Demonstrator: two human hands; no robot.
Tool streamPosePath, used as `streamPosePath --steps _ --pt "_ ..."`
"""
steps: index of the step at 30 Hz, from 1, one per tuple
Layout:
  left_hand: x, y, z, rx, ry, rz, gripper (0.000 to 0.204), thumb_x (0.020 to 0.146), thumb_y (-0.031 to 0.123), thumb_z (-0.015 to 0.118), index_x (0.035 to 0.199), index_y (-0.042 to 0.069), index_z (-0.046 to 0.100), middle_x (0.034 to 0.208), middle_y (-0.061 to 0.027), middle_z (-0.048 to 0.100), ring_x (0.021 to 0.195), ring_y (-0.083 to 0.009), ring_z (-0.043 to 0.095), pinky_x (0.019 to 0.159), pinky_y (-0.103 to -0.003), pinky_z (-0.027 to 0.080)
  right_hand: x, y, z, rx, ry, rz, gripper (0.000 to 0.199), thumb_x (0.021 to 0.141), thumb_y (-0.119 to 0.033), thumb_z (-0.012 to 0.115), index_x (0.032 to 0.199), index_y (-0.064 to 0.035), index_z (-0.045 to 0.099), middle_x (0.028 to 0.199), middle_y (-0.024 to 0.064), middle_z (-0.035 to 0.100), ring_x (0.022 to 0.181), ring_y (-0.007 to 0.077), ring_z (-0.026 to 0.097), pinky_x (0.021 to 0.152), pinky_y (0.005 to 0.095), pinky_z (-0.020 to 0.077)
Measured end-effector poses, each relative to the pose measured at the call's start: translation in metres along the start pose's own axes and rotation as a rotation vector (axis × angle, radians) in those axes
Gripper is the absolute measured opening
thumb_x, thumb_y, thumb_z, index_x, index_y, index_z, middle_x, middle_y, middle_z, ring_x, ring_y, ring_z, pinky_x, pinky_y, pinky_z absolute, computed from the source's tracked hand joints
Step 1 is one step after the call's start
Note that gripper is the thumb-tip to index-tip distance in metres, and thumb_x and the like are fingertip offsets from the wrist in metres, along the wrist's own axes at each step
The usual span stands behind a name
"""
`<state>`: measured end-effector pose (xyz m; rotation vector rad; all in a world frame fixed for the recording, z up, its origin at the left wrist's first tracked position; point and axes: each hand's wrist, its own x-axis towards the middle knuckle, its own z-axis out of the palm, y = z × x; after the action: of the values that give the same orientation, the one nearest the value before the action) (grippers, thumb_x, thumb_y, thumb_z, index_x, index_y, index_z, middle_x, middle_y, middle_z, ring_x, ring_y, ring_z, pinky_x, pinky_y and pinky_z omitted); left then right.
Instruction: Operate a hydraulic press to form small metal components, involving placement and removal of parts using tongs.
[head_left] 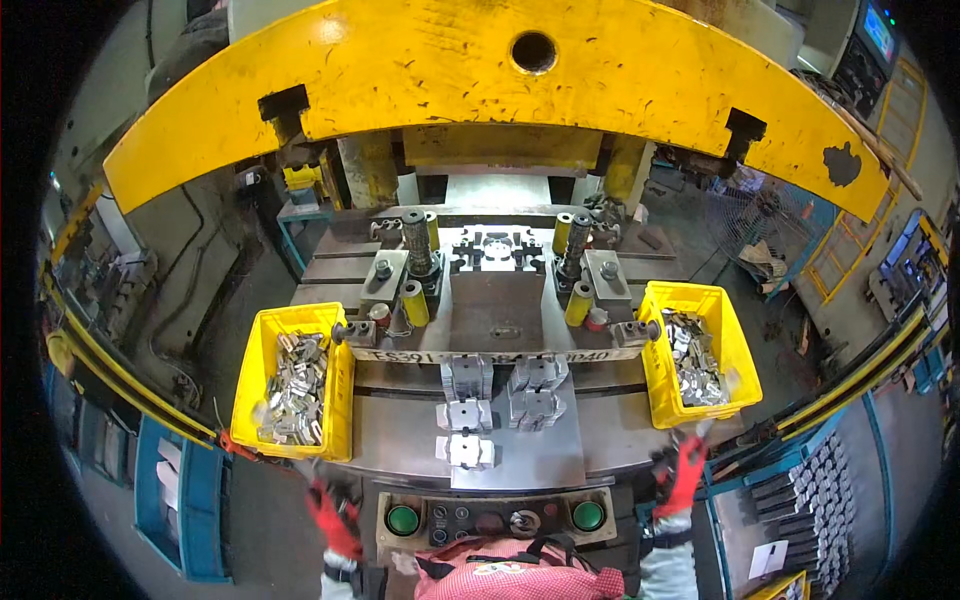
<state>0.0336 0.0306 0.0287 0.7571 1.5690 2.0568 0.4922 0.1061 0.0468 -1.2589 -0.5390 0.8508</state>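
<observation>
My left hand [337, 517], in a red glove with dark fingers, is closed at the near side of the left yellow bin [343, 400]. A thin grey tip sticks out beyond its fingers. Level with the right yellow bin's [737, 345] near edge, my right hand [683, 472] is closed too, with a similar pale tip past its fingers; blur hides what either hand holds. Small metal parts [300, 385] fill the left bin, and more metal parts [697, 360] lie in the right one. Stacked metal plates [465, 415] stand in front of the press die [497, 310].
The press's yellow beam [420, 75] spans above the die. Guide posts [415, 240] rise at the die's sides. A control box [497, 515] with green buttons [588, 515] sits before me. A blue rack [185, 500] stands left; rows of metal parts [825, 500] lie right.
</observation>
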Motion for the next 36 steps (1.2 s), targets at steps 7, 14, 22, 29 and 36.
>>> streamPosePath --steps 7,14,22,29,36 --pt "0.092 0.041 0.216 0.093 -1.059 -0.003 0.035 0.083 0.009 0.041 0.118 0.007 0.039 0.08 -0.0006 0.049 0.056 -0.0056 0.041 0.048 -0.02 0.037 0.058 -0.025 0.231 -0.279 -0.824 -0.121 0.05 0.072 -0.019 0.062 0.116 -0.0039 0.041 0.088 -0.0015 0.051 0.079 0.0066 0.045 0.07 0.0208 0.0376" --pt "0.154 0.0 0.33 0.073 -1.256 0.027 0.03 0.083 0.016 0.043 0.111 0.007 0.041 0.066 0.0007 0.046 0.05 -0.0092 0.041 0.043 -0.023 0.036 0.13 0.005 0.324 -0.179 -0.899 0.055 0.015 0.074 -0.02 0.059 0.084 -0.0104 0.053 0.069 -0.0021 0.052 0.055 0.007 0.047 0.046 0.022 0.037" --pt "0.081 0.093 0.191 0.076 -0.646 -0.101 0.027 0.084 0.022 0.04 0.106 0.01 0.05 0.061 0.003 0.042 0.049 -0.0053 0.039 0.041 -0.019 0.034 0.049 -0.067 0.154 -0.171 -0.372 -0.124 0.035 0.08 -0.024 0.052 0.107 -0.004 0.046 0.081 0.0001 0.053 0.063 0.0072 0.048 0.051 0.0201 0.0388" --pt "0.056 0.042 -0.005 0.087 -0.196 -0.392 0.044 0.081 0.044 0.042 0.108 0.009 0.044 0.06 0.0013 0.045 0.043 -0.0066 0.039 0.039 -0.02 0.037 0.043 -0.019 -0.022 -0.388 0.01 -0.109 0.023 0.084 -0.026 0.044 0.095 -0.0052 0.048 0.058 -0.0006 0.046 0.041 0.0049 0.035 0.036 0.0195 0.0271" --pt "0.036 0.004 -0.028 -0.572 -0.202 -0.835 0.038 0.082 0.042 0.042 0.107 0.013 0.046 0.057 0.0019 0.044 0.039 -0.0069 0.039 0.038 -0.021 0.037 -0.021 0.02 0.006 -0.503 -0.267 0.016 0.026 0.078 -0.015 0.053 0.098 0.0014 0.051 0.077 0.0052 0.054 0.068 0.0116 0.047 0.062 0.0255 0.0401"
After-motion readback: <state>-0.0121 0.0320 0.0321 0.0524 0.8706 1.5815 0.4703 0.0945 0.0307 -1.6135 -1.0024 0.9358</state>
